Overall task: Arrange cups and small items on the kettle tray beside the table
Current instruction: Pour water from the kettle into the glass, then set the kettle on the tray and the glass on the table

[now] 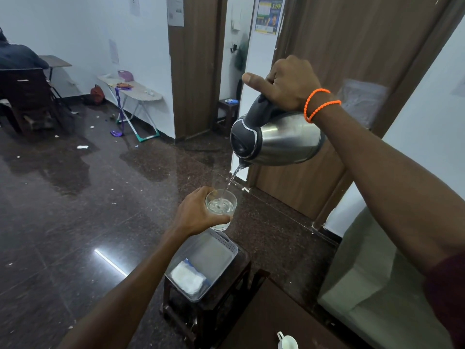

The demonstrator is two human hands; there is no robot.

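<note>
Pouring in progress: right hand [289, 83] has its fingers clenched round the kettle [276, 138] handle, thumb out along the top, kettle tipped and water streaming from the spout. Left hand [198, 215] wraps its fingers round a clear glass [221, 206], held in the air above the tray [232, 248], part full. Tray sits on a small dark stool [208, 316] beside the counter [276, 321]; it holds only a white packet [187, 275]. A white cup [286, 342] stands on the counter, well apart from the tray. Judgement: arranging barely started; glass, kettle and cup are all off the tray.
</note>
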